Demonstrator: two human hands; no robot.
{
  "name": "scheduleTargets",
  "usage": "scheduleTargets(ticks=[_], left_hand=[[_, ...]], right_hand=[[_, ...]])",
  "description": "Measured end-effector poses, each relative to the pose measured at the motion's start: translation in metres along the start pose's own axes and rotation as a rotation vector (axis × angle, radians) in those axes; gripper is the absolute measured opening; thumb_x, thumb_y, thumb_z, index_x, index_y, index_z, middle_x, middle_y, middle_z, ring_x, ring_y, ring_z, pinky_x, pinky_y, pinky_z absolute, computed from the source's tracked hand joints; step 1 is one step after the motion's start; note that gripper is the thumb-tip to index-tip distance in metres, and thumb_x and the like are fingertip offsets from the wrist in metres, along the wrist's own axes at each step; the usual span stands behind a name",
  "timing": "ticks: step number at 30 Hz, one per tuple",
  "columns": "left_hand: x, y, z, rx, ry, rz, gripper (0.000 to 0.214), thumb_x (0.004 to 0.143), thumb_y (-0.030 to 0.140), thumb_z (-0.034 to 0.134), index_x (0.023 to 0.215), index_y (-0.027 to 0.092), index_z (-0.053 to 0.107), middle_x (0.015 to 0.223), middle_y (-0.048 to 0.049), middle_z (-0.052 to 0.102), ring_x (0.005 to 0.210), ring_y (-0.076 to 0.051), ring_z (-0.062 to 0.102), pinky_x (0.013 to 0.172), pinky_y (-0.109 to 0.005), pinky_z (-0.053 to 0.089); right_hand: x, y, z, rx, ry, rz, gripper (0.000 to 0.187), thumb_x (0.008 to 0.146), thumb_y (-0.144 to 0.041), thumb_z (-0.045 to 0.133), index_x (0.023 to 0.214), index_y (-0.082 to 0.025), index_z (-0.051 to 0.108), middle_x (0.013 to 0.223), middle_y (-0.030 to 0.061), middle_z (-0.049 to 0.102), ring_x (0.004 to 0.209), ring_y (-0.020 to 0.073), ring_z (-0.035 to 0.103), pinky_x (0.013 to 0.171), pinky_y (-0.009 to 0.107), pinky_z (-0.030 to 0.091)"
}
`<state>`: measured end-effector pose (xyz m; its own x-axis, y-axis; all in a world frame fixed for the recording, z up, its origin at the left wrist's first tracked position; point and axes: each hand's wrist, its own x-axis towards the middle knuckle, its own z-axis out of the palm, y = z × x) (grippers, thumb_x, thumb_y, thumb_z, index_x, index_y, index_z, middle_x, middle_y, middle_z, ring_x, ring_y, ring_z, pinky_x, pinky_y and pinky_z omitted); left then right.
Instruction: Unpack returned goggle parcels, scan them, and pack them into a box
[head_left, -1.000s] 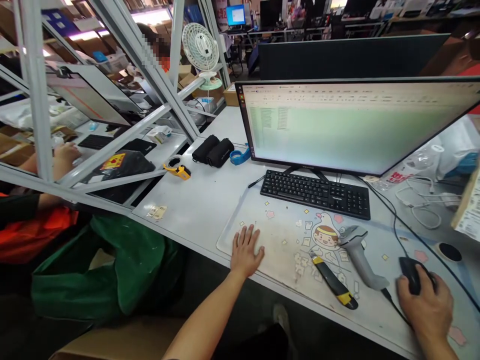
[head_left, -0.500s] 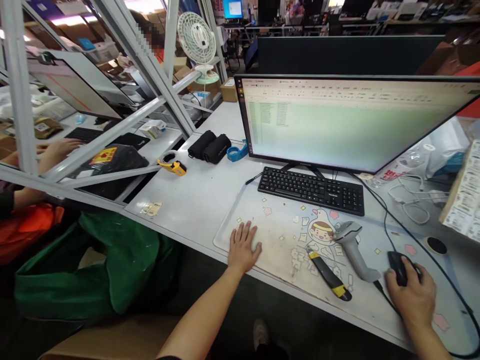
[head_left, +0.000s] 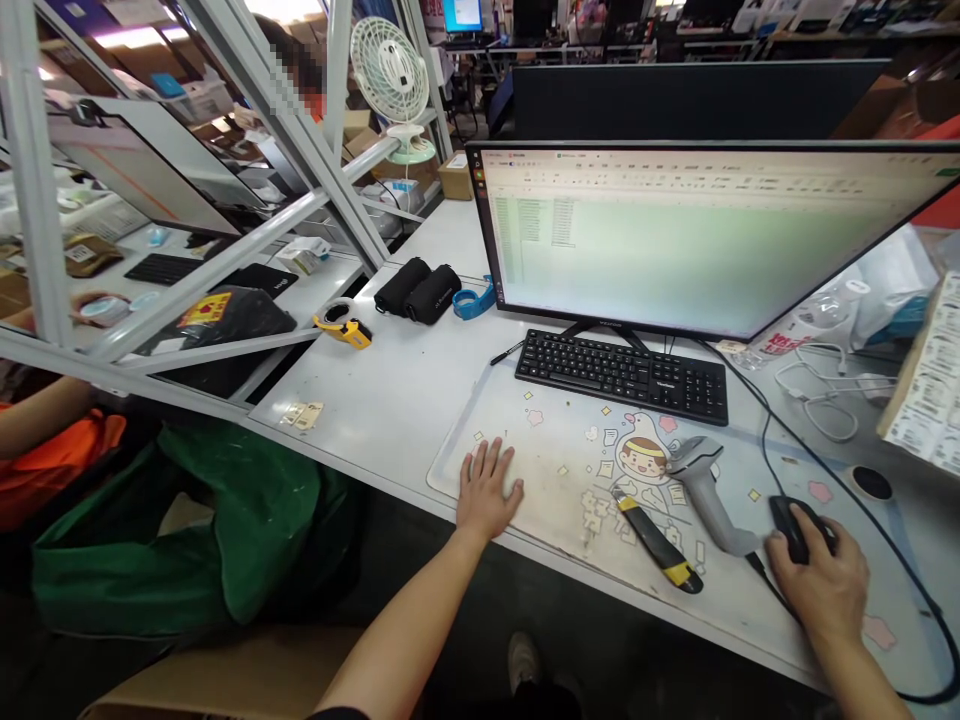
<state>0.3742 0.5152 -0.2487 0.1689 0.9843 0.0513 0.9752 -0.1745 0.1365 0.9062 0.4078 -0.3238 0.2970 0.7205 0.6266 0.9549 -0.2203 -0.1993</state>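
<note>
My left hand [head_left: 486, 490] lies flat on the left front corner of the printed desk mat [head_left: 555, 440], fingers spread, holding nothing. Over at the right, my right hand [head_left: 821, 575] wraps round a black computer mouse [head_left: 789, 522] resting on the mat. A grey barcode scanner [head_left: 709, 495] lies between the hands, closer to the mouse, its cable running under my right wrist. Beside it is a black and yellow utility knife [head_left: 660, 543]. Behind them stand a black keyboard [head_left: 622, 375] and a monitor [head_left: 697, 240] showing a spreadsheet.
Left of the keyboard are a pen [head_left: 507, 353], a blue tape dispenser [head_left: 474, 300], black rolled pouches [head_left: 418, 290] and a yellow tape dispenser [head_left: 343, 325]. A metal frame [head_left: 285, 225] borders the left side, with a green bag [head_left: 150, 560] below. A labelled box [head_left: 926, 375] stands right.
The mouse and my right hand have shifted slightly. Beyond the frame, the co-worker's arm has moved, and a roll of tape now shows near their hand. My left hand stays put.
</note>
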Motion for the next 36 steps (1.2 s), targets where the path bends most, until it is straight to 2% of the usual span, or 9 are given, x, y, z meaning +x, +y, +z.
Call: scheduleTargets(ticks=[12, 16, 19, 22, 25, 28, 30, 32, 36], left_hand=[[0.002, 0.003, -0.006, -0.003, -0.009, 0.001, 0.060, 0.107, 0.044, 0.049, 0.164, 0.027, 0.051, 0.179, -0.0018, 0.030, 0.167, -0.031, 0.026, 0.137, -0.056, 0.021], [-0.002, -0.005, -0.003, -0.002, 0.023, 0.016, 0.061, 0.106, 0.042, 0.049, 0.163, 0.022, 0.052, 0.177, -0.0067, 0.035, 0.165, -0.035, 0.029, 0.135, -0.060, 0.022], [0.000, -0.001, -0.004, -0.016, 0.096, 0.073, 0.057, 0.104, 0.037, 0.048, 0.156, 0.016, 0.058, 0.172, -0.0155, 0.045, 0.161, -0.040, 0.035, 0.131, -0.065, 0.027], [0.029, 0.043, -0.009, -0.127, 0.149, 0.258, 0.044, 0.102, 0.028, 0.049, 0.140, 0.014, 0.068, 0.158, -0.0206, 0.059, 0.153, -0.040, 0.045, 0.124, -0.062, 0.038], [0.090, 0.130, -0.006, -0.305, 0.060, 0.619, 0.038, 0.103, 0.029, 0.054, 0.137, 0.019, 0.068, 0.153, -0.0142, 0.063, 0.148, -0.032, 0.051, 0.125, -0.051, 0.041], [0.162, 0.219, 0.013, -0.347, -0.001, 0.720, 0.044, 0.101, 0.028, 0.059, 0.143, 0.017, 0.065, 0.159, -0.0141, 0.058, 0.152, -0.033, 0.046, 0.128, -0.051, 0.036], [0.197, 0.258, 0.027, -0.327, -0.020, 0.761, 0.050, 0.100, 0.025, 0.058, 0.150, 0.015, 0.061, 0.166, -0.0145, 0.050, 0.158, -0.034, 0.038, 0.133, -0.052, 0.029], [0.217, 0.279, 0.038, -0.305, -0.029, 0.791, 0.055, 0.102, 0.026, 0.055, 0.156, 0.015, 0.055, 0.173, -0.0140, 0.042, 0.163, -0.033, 0.030, 0.136, -0.054, 0.020], [0.224, 0.286, 0.045, -0.282, -0.053, 0.755, 0.061, 0.105, 0.033, 0.051, 0.161, 0.011, 0.049, 0.177, -0.0156, 0.035, 0.167, -0.036, 0.022, 0.137, -0.057, 0.011]], right_hand=[[0.001, 0.000, 0.002, 0.012, -0.032, 0.014, 0.057, 0.090, -0.043, 0.066, 0.141, -0.017, 0.072, 0.140, 0.0208, 0.064, 0.120, 0.0430, 0.067, 0.100, 0.057, 0.054], [0.006, -0.009, -0.004, 0.000, -0.057, 0.010, 0.057, 0.090, -0.040, 0.065, 0.140, -0.013, 0.070, 0.138, 0.0231, 0.063, 0.120, 0.0398, 0.065, 0.101, 0.055, 0.053], [0.007, -0.014, -0.007, -0.012, -0.092, 0.041, 0.057, 0.091, -0.039, 0.063, 0.142, -0.014, 0.068, 0.143, 0.0238, 0.061, 0.121, 0.0393, 0.063, 0.101, 0.056, 0.053], [0.006, -0.018, -0.009, -0.007, -0.136, 0.055, 0.057, 0.090, -0.035, 0.062, 0.145, -0.018, 0.065, 0.146, 0.0216, 0.059, 0.125, 0.0384, 0.061, 0.103, 0.056, 0.052], [0.005, -0.021, -0.014, -0.004, -0.140, 0.080, 0.059, 0.090, -0.032, 0.062, 0.147, -0.020, 0.063, 0.149, 0.0207, 0.057, 0.131, 0.0382, 0.059, 0.106, 0.057, 0.051], [0.007, -0.024, -0.019, 0.006, -0.156, 0.098, 0.059, 0.091, -0.031, 0.062, 0.149, -0.021, 0.061, 0.147, 0.0197, 0.056, 0.133, 0.0372, 0.058, 0.109, 0.057, 0.051], [0.007, -0.025, -0.021, 0.009, -0.169, 0.108, 0.060, 0.091, -0.030, 0.063, 0.151, -0.022, 0.059, 0.148, 0.0191, 0.056, 0.135, 0.0370, 0.058, 0.111, 0.058, 0.051], [0.007, -0.026, -0.022, 0.008, -0.173, 0.112, 0.061, 0.092, -0.029, 0.064, 0.152, -0.023, 0.058, 0.149, 0.0189, 0.054, 0.137, 0.0374, 0.057, 0.111, 0.058, 0.051], [0.005, -0.026, -0.023, 0.006, -0.172, 0.111, 0.061, 0.092, -0.029, 0.066, 0.152, -0.023, 0.058, 0.150, 0.0189, 0.055, 0.136, 0.0376, 0.058, 0.111, 0.057, 0.051]])
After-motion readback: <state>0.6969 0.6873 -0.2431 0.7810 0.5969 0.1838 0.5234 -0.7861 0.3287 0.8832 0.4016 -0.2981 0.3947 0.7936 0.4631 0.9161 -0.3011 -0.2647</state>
